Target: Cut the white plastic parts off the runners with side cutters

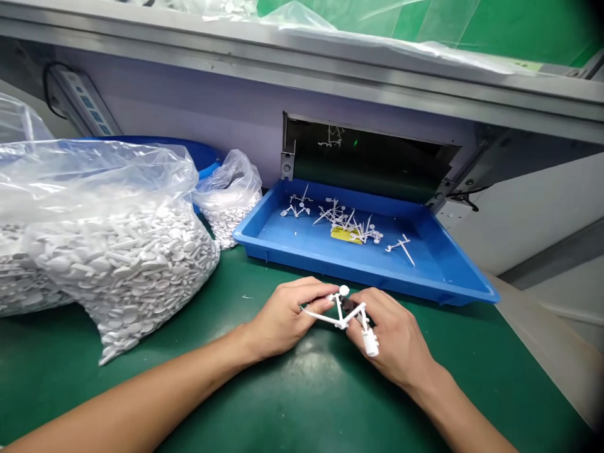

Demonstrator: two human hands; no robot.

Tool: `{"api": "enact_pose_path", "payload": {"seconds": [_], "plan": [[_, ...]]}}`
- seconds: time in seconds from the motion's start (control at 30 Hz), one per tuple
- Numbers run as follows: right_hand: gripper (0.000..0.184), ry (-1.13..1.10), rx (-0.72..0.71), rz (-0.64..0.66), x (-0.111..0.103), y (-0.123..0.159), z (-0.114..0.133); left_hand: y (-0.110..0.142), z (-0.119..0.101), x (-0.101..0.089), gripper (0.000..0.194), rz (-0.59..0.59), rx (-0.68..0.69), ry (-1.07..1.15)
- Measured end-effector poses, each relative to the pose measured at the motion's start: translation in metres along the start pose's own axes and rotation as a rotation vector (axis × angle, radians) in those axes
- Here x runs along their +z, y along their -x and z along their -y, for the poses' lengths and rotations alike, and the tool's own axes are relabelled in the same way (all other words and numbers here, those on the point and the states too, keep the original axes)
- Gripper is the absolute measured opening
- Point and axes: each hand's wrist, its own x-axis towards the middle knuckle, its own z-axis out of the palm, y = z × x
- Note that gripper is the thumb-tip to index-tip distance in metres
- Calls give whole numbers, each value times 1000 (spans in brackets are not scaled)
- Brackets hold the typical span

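Observation:
Above the green tabletop, both hands meet at a branched white plastic sprue (pixel 340 322) with round and cylindrical parts on its ends. My left hand (pixel 280 318) is closed, thumb and forefinger pinching the sprue close to a small white disc (pixel 344 290). My right hand (pixel 394 336) has its fingers curled around the sprue's right branch, and a white cylindrical end (pixel 370 343) hangs in front of them. Something small and dark (pixel 348 305) shows between the right fingertips; I cannot make out what it is.
Beyond my hands, a blue tray (pixel 302 261) holds several white sprues (pixel 346 217) and a yellow piece (pixel 346 234), below a dark opening (pixel 368 157). Clear bags of small white parts (pixel 141 270) stand left. A metal-edged shelf (pixel 302 47) crosses overhead.

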Motion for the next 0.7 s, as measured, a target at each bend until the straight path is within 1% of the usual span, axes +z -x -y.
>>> {"api": "enact_pose_path", "payload": {"seconds": [0.13, 0.3, 0.43, 0.57, 0.7], "plan": [[12, -12, 8, 7, 2, 1, 0, 3, 4, 0, 28, 53, 91, -89], [10, 1, -9, 10, 2, 3, -1, 5, 7, 1, 28, 53, 104, -133], [7, 68, -18, 6, 4, 5, -3, 6, 8, 2, 28, 62, 87, -142], [12, 111, -12, 66, 7, 4, -6, 5, 15, 5, 26, 68, 39, -155], [14, 177, 96, 153, 7, 0, -14, 2, 25, 8, 26, 65, -78, -206]]}}
